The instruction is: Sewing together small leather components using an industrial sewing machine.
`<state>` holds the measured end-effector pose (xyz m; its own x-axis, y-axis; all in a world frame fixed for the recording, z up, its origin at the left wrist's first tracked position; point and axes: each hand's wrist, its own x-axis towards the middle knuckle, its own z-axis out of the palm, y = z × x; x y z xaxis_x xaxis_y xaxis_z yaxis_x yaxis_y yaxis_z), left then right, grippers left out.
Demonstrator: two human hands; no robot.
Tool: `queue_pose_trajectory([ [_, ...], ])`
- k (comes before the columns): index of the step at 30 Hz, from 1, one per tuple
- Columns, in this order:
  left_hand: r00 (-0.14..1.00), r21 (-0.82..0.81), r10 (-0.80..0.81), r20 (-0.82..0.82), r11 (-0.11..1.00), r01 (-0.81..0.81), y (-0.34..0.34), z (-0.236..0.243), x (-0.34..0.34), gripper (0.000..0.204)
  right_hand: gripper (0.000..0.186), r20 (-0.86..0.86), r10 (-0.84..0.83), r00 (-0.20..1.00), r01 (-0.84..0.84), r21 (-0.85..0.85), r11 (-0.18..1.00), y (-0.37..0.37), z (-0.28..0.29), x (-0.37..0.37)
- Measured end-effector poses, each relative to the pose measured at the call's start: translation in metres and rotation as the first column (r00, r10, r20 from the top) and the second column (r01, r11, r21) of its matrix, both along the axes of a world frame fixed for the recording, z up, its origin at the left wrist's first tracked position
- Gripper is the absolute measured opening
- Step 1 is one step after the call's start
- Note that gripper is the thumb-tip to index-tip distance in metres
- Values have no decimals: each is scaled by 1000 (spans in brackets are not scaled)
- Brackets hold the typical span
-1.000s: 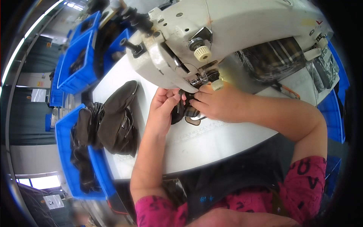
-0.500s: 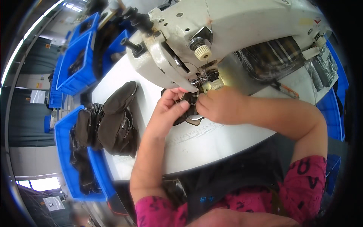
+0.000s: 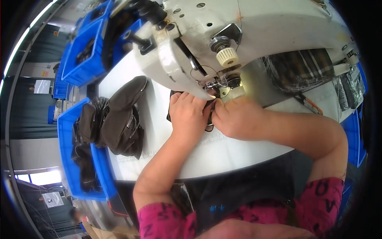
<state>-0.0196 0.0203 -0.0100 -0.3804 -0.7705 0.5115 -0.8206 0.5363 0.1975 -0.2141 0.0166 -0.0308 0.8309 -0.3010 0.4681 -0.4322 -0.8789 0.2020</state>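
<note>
Both my hands are at the needle area of a white industrial sewing machine (image 3: 169, 65). My left hand (image 3: 188, 113) lies over a small dark brown fabric piece (image 3: 209, 105), fingers bent and thumb pressed against it. Close beside it, my right hand (image 3: 238, 119) pinches the same piece just below the presser foot. Most of the piece is hidden under my hands; a dark edge shows left of the left hand and a small loop-like end below. Whether the needle is in the fabric I cannot tell.
Dark brown zippered pouches (image 3: 119, 127) are piled on the left of the white table (image 3: 159, 159), partly over a blue bin (image 3: 104, 175). More blue bins (image 3: 85, 59) stand at the far left. On the right lie a plastic-wrapped plaid bundle (image 3: 300, 67) and an orange-handled tool (image 3: 313, 105).
My left hand has turned palm-down and moved slightly right, covering the zipper teeth and fabric that showed before. My right hand stays pinched nearby. The whole view has shifted slightly.
</note>
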Motion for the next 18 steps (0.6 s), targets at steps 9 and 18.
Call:
queue_pose_trajectory([
  [9, 984, -53, -96, 147, 993, 105, 1, 3, 11, 36, 12, 151, 70, 986, -67, -29, 997, -2, 1, 4],
  [18, 993, 156, -115, -9, 981, 115, -7, 0, 11, 38, 11, 136, 40, 990, -37, -21, 999, 3, -4, 5],
])
